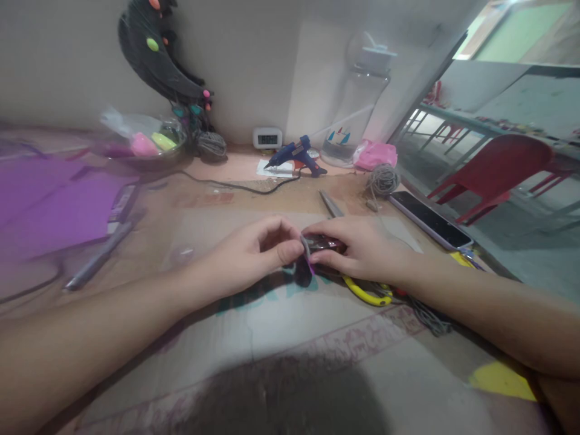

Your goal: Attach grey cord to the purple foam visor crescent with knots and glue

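Observation:
A small thin piece, grey with a purple lower edge (307, 254), is held upright between my two hands over the middle of the table. My left hand (260, 248) pinches it from the left with thumb and fingertips. From the other side, the fingertips of my right hand (357, 244) grip the same piece. Something shiny and reddish-brown (324, 243) shows under my right fingers; its kind is unclear. Scissors (369, 297) lie beneath my right hand, their yellow handle toward me and metal blades pointing away.
A blue glue gun (296, 156) lies at the back near a small digital clock (267, 139). Grey yarn (383, 179) and a phone (430, 220) are on the right. Purple sheets (54, 199) and a glue stick-like rod (97, 257) occupy the left. A clear bottle (357, 109) stands behind.

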The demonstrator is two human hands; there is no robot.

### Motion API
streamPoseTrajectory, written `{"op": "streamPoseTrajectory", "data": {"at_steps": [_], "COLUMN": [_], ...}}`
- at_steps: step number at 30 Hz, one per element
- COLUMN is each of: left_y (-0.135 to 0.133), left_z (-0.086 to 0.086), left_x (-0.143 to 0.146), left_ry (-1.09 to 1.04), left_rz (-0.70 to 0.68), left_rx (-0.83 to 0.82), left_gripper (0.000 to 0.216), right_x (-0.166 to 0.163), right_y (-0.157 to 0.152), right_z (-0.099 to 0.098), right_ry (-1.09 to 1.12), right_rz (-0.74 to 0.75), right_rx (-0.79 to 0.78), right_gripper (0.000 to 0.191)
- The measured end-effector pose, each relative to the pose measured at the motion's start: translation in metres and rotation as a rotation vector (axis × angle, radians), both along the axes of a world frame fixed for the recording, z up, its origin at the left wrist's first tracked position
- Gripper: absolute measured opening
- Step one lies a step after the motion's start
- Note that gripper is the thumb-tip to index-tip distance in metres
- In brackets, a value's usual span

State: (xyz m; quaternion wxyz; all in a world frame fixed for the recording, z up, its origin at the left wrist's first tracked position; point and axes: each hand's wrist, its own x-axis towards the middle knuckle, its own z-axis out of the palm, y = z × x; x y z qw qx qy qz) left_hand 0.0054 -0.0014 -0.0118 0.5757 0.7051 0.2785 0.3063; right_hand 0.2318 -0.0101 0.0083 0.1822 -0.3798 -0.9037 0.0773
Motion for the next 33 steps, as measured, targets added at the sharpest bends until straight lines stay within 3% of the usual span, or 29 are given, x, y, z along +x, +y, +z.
{"op": "streamPoseTrajectory", "data": {"at_steps": [4,9,16,20,23,26,29,33], "left_y": [0.000,0.002,-0.003,-0.007,-0.009,-0.012,-0.014,-0.017], "left_z": [-0.001,-0.002,0.003,0.006,0.009,0.013,0.015,0.016], "left_x": [0.001,0.000,0.002,0.003,0.000,-0.002,-0.001,0.003], "left_ry": [0.036,-0.039,0.202,0.165,0.194,0.299,0.334,0.316], "left_rz": [-0.007,0.065,0.177,0.128,0.081,-0.060,-0.184,-0.083], "left_rx": [-0.007,0.012,0.110,0.136,0.254,0.285,0.347,0.446], "left_gripper": [0.021,0.026,0.032,0.037,0.048,0.033,0.031,0.016], "right_x": [-0.003,-0.007,-0.008,-0.007,-0.008,-0.008,-0.008,-0.003], "right_y": [0.002,0.005,0.008,0.006,0.005,0.005,0.006,0.015], "right_z": [-0.002,0.001,0.003,0.004,0.005,0.004,0.000,-0.006], "right_ry": [-0.020,-0.017,-0.111,-0.097,-0.076,-0.051,-0.029,0.070], "right_rz": [-0.024,-0.062,-0.076,-0.082,-0.070,-0.064,-0.075,-0.180], "right_rx": [-0.114,-0.207,-0.210,-0.186,-0.185,-0.190,-0.180,-0.092], "right_gripper": [0.018,0.036,0.027,0.028,0.030,0.030,0.028,0.038]}}
